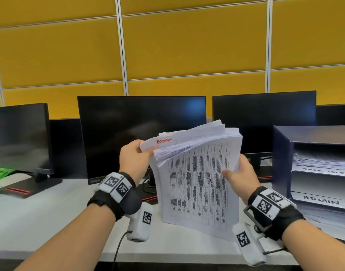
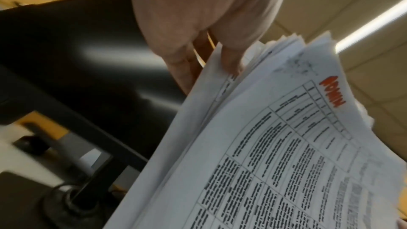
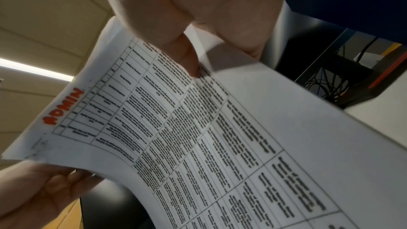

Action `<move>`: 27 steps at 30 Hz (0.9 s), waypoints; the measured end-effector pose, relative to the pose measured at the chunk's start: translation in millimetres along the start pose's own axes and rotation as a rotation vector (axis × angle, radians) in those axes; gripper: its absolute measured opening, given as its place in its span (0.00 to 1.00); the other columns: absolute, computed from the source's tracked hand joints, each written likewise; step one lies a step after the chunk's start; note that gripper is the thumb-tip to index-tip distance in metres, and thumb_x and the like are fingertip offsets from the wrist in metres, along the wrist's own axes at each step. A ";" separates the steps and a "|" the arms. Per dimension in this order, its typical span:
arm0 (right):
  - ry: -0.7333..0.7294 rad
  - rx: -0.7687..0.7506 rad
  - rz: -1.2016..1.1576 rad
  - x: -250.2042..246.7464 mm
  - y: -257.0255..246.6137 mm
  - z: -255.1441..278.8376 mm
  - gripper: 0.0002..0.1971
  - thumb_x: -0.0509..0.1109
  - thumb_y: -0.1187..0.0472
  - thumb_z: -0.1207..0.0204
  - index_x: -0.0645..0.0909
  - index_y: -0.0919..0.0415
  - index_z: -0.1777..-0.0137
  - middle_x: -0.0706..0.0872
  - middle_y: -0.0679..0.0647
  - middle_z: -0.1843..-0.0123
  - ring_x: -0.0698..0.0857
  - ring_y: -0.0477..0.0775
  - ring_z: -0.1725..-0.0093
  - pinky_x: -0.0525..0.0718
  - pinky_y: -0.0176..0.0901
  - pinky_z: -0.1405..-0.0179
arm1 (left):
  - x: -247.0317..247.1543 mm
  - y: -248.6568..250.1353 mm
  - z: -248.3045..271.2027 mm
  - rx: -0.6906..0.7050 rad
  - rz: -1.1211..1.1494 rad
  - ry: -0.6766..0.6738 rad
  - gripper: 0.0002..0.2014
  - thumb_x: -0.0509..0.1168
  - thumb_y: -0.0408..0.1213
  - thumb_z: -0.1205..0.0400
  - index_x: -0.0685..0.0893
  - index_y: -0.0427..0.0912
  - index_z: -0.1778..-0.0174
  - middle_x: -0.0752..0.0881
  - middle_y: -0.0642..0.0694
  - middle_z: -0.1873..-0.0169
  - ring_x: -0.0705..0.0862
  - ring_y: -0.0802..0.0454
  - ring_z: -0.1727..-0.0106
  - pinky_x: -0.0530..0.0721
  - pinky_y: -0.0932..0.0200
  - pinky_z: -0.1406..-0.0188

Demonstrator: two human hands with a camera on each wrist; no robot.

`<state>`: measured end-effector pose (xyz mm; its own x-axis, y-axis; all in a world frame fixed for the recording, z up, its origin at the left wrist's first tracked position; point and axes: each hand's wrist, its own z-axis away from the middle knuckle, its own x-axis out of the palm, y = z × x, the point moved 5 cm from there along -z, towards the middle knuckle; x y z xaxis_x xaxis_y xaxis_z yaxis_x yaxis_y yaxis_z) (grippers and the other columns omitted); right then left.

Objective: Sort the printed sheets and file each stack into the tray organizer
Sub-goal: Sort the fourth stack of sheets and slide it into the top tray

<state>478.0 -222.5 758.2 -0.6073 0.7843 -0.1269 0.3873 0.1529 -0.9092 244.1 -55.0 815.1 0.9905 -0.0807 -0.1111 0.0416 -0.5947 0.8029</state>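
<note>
Left hand (image 1: 133,156) fingers pinching sheet stack (image 1: 199,182) top corner, right hand (image 1: 240,173) gripping its side edge

White sheets (image 1: 199,184) with black grid tables, red "ADMIN"; yellow wall panels (image 1: 193,45).

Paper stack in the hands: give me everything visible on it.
The paper stack is a thick sheaf of white printed sheets, gridded tables of black text on the facing page. It stands roughly upright, bottom edge at the white desk, top fanned open. "ADMIN" is handwritten in red on a sheet's top corner. The left hand pinches the peeled-back top-left corner; the right hand grips the right edge, thumb on the front page. It is in front of the monitors, left of the tray organizer.
</note>
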 end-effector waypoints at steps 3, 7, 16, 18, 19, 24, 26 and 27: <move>0.013 -0.009 0.021 -1.8 -1.0 -1.6 0.22 0.66 0.73 0.22 0.69 0.58 0.31 0.79 0.48 0.44 0.79 0.50 0.43 0.79 0.47 0.49 | -9.5 -16.7 -6.6 -0.065 -0.038 0.091 0.09 0.72 0.37 0.24 0.80 0.37 0.65 0.83 0.42 0.67 0.81 0.42 0.63 0.81 0.47 0.64; 0.065 0.000 0.024 -7.3 1.5 -3.8 0.23 0.66 0.74 0.23 0.69 0.60 0.30 0.79 0.51 0.42 0.79 0.52 0.42 0.79 0.47 0.47 | -45.6 -28.5 -18.0 -0.099 -0.194 0.270 0.10 0.69 0.38 0.20 0.79 0.35 0.61 0.81 0.40 0.64 0.79 0.40 0.60 0.73 0.53 0.62; 0.094 0.003 0.030 -15.5 3.6 0.0 0.22 0.66 0.75 0.24 0.71 0.60 0.32 0.81 0.54 0.39 0.79 0.51 0.43 0.81 0.48 0.47 | -119.6 -23.5 -31.9 -0.045 -0.410 0.458 0.09 0.59 0.30 0.16 0.78 0.30 0.59 0.78 0.35 0.60 0.72 0.43 0.59 0.71 0.51 0.58; 0.087 0.002 0.035 -15.9 2.2 1.4 0.22 0.66 0.75 0.24 0.71 0.60 0.31 0.81 0.54 0.39 0.79 0.52 0.42 0.81 0.50 0.45 | -125.4 -19.5 -31.5 -0.020 -0.398 0.469 0.09 0.59 0.31 0.15 0.78 0.29 0.58 0.78 0.35 0.60 0.72 0.43 0.58 0.72 0.49 0.58; 0.083 0.000 0.033 -16.0 1.2 2.2 0.22 0.66 0.75 0.24 0.71 0.60 0.31 0.81 0.53 0.40 0.79 0.52 0.42 0.81 0.49 0.45 | -125.8 -16.5 -30.8 -0.005 -0.391 0.470 0.09 0.59 0.32 0.15 0.78 0.29 0.58 0.78 0.36 0.60 0.72 0.43 0.58 0.72 0.50 0.58; 0.028 -0.019 0.014 -16.2 -3.8 6.6 0.24 0.66 0.75 0.24 0.71 0.58 0.30 0.81 0.51 0.40 0.79 0.51 0.41 0.80 0.45 0.48 | -101.6 0.7 -29.7 0.099 -0.293 0.331 0.09 0.63 0.33 0.17 0.78 0.35 0.62 0.79 0.38 0.66 0.75 0.42 0.65 0.71 0.53 0.66; 0.003 -0.038 0.006 -16.0 -6.5 7.9 0.24 0.66 0.75 0.24 0.71 0.58 0.30 0.81 0.51 0.40 0.79 0.51 0.40 0.80 0.44 0.48 | -79.9 1.7 -32.3 0.109 -0.186 0.211 0.10 0.66 0.34 0.20 0.77 0.40 0.67 0.79 0.40 0.70 0.76 0.44 0.68 0.75 0.53 0.70; -0.005 -0.047 0.005 -15.7 -7.3 8.0 0.24 0.67 0.75 0.24 0.71 0.59 0.30 0.81 0.51 0.40 0.79 0.51 0.39 0.80 0.44 0.47 | -67.8 2.3 -31.4 0.087 -0.112 0.136 0.12 0.68 0.35 0.21 0.75 0.42 0.70 0.79 0.40 0.72 0.77 0.45 0.69 0.77 0.50 0.70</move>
<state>479.1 -240.8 763.7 -0.6090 0.7819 -0.1335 0.4221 0.1770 -0.8891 181.1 -25.8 842.9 0.9892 0.0950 -0.1115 0.1464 -0.6616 0.7355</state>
